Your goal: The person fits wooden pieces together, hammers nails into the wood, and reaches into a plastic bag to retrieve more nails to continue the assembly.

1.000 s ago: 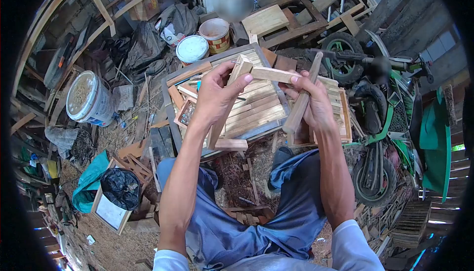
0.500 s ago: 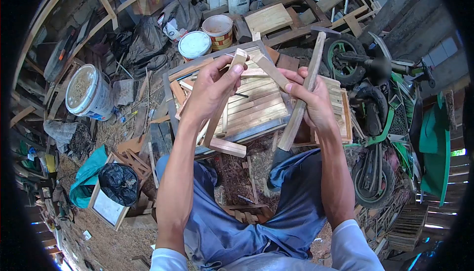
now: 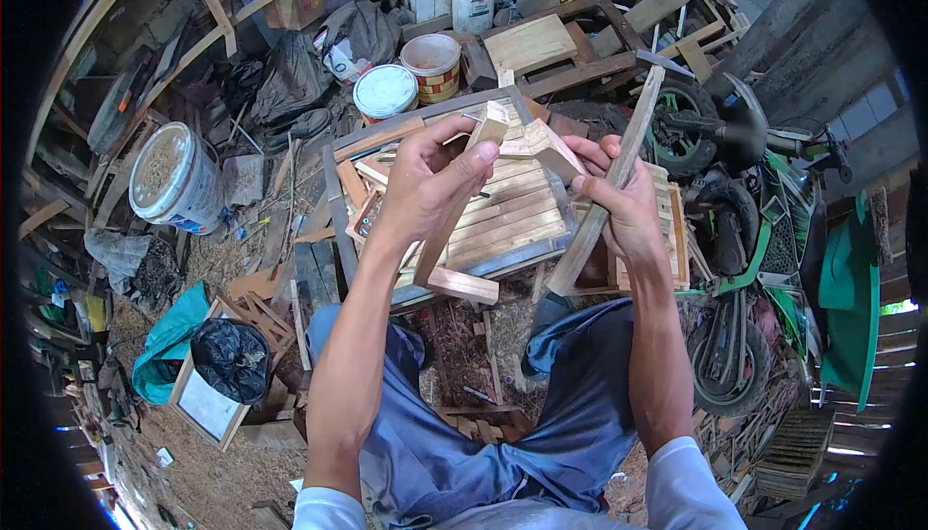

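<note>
Clearly the person is in the middle of fitting small wood pieces together, held up in front of the body above the knees. The left hand is closed around a wooden strip frame, thumb near its top end, and a short crosspiece sits at its lower end. The right hand is closed on a hammer handle, which runs from below the palm up past the fingers, and its fingertips also pinch a short wood block that nearly meets the top of the frame. It seems the step in hand is to set this block against the top end of the frame; the next move probably calls for lining up the two ends squarely and holding them steady before any strike, because both pieces float in the air with no support. Just under the hands lies a slatted wooden panel, which could serve as a rest. To the right of the right hand stands a green motorbike quite near, so there is little room for a swing to that side. To the left of the left hand is more open floor, with a white bucket well apart, and beyond the hands a round white lid among scrap boards.
</note>
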Motion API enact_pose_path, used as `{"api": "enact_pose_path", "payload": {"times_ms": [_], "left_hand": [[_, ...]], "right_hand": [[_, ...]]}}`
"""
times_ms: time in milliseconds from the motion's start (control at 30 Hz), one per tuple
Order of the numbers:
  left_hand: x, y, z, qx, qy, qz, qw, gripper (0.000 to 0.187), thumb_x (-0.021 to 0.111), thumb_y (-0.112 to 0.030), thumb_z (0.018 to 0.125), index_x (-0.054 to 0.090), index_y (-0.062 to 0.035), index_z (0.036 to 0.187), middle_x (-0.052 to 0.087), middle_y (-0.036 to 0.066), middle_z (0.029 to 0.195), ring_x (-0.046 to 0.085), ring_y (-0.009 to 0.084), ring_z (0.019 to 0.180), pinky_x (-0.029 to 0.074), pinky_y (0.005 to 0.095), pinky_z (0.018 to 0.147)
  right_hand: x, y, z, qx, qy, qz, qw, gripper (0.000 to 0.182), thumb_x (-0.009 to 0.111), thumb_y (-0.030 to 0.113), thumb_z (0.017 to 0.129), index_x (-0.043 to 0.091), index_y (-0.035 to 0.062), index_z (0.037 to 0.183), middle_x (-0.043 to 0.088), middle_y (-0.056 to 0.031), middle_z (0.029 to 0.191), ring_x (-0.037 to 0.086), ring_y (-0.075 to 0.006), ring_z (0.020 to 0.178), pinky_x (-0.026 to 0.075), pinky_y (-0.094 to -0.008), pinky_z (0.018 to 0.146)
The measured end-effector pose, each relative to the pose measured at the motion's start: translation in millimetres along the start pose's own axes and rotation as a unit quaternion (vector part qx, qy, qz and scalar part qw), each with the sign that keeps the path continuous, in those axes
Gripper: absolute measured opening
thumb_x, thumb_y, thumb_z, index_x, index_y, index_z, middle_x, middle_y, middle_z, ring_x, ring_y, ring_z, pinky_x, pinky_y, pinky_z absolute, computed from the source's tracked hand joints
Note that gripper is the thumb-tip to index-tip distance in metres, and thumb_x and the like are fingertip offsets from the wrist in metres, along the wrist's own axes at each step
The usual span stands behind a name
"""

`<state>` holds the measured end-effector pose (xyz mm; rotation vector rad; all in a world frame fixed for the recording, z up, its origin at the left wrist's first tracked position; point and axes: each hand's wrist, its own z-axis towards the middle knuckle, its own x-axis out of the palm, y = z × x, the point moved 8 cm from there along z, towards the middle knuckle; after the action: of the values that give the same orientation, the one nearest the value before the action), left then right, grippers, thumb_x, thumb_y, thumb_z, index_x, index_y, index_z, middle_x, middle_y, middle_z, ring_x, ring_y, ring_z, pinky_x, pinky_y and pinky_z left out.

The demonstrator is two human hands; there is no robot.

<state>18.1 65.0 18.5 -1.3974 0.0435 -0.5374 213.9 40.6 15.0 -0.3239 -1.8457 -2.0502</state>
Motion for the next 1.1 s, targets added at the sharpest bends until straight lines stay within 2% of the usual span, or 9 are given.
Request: {"api": "enact_pose_path", "payload": {"times_ms": [267, 367, 467, 567, 667, 867, 967, 1100], "left_hand": [[5, -8, -3, 0.044, -0.001, -0.012, 0.999, 0.038, 0.075, -0.017, 0.081, 0.063, 0.0035, 0.111, 0.062, 0.009, 0.098, 0.056, 0.0114, 0.071, 0.044, 0.0251, 0.057], [5, -10, -2, 0.057, -0.003, 0.042, 0.998, 0.037, 0.077, -0.012, 0.078, 0.064, 0.0024, 0.109, 0.062, 0.008, 0.095, 0.056, 0.0108, 0.07, 0.044, 0.0248, 0.057], [7, -6, -2, 0.014, -0.013, 0.024, 1.0, 0.036, 0.08, -0.014, 0.078, 0.065, 0.0011, 0.107, 0.062, 0.004, 0.098, 0.058, 0.0083, 0.084, 0.048, 0.0228, 0.071], [4, -1, -2, -0.037, -0.026, 0.023, 0.999, 0.034, 0.079, -0.014, 0.079, 0.065, 0.0006, 0.106, 0.064, 0.003, 0.095, 0.058, 0.0079, 0.084, 0.047, 0.0224, 0.072], [3, -4, -3, -0.022, -0.056, 0.048, 0.997, 0.029, 0.077, -0.013, 0.08, 0.064, -0.0008, 0.103, 0.063, 0.002, 0.08, 0.054, 0.0075, 0.065, 0.043, 0.0223, 0.057], [-1, -3, -3, -0.046, -0.069, 0.073, 0.994, 0.028, 0.077, -0.016, 0.081, 0.065, -0.0022, 0.103, 0.063, 0.001, 0.078, 0.055, 0.0065, 0.063, 0.043, 0.0216, 0.058], [-5, 4, -1, -0.055, -0.062, 0.058, 0.995, 0.033, 0.08, -0.017, 0.079, 0.066, -0.0013, 0.104, 0.065, 0.004, 0.084, 0.057, 0.0058, 0.071, 0.042, 0.0203, 0.058], [-6, 7, 0, -0.068, -0.054, 0.056, 0.995, 0.033, 0.079, -0.019, 0.08, 0.066, -0.0017, 0.105, 0.065, 0.003, 0.08, 0.057, 0.0058, 0.067, 0.042, 0.0206, 0.055]], "right_hand": [[4, 9, -1, -0.041, 0.009, -0.02, 0.999, 0.042, 0.054, -0.017, 0.074, 0.032, 0.0094, 0.098, 0.053, -0.0241, 0.125, 0.053, -0.0262, 0.121, 0.041, -0.0348, 0.103], [6, 13, -2, -0.048, 0.002, -0.039, 0.998, 0.041, 0.055, -0.016, 0.074, 0.033, 0.0097, 0.097, 0.054, -0.024, 0.124, 0.054, -0.0253, 0.119, 0.041, -0.0345, 0.102], [4, 12, -3, -0.034, -0.005, -0.063, 0.997, 0.039, 0.057, -0.013, 0.076, 0.033, 0.0096, 0.098, 0.057, -0.0235, 0.122, 0.055, -0.0242, 0.117, 0.042, -0.0337, 0.1], [0, 7, -2, -0.029, 0.005, -0.086, 0.996, 0.038, 0.06, -0.009, 0.078, 0.034, 0.0093, 0.099, 0.06, -0.0226, 0.12, 0.055, -0.0228, 0.116, 0.042, -0.0328, 0.099], [2, 5, -2, -0.031, 0.0, -0.1, 0.995, 0.038, 0.061, -0.007, 0.079, 0.034, 0.0084, 0.101, 0.061, -0.022, 0.119, 0.055, -0.0216, 0.116, 0.042, -0.0326, 0.098], [3, 7, -3, -0.022, -0.01, -0.125, 0.992, 0.038, 0.062, -0.005, 0.08, 0.034, 0.0069, 0.103, 0.061, -0.0222, 0.119, 0.055, -0.0214, 0.115, 0.042, -0.033, 0.097], [5, 7, -4, -0.014, -0.011, -0.115, 0.993, 0.038, 0.062, -0.005, 0.081, 0.034, 0.0069, 0.103, 0.061, -0.0219, 0.119, 0.055, -0.0212, 0.115, 0.042, -0.0328, 0.098], [3, 5, -3, -0.014, -0.013, -0.117, 0.993, 0.037, 0.062, -0.004, 0.081, 0.034, 0.0074, 0.103, 0.061, -0.0221, 0.118, 0.055, -0.0207, 0.115, 0.042, -0.0332, 0.098]]}}
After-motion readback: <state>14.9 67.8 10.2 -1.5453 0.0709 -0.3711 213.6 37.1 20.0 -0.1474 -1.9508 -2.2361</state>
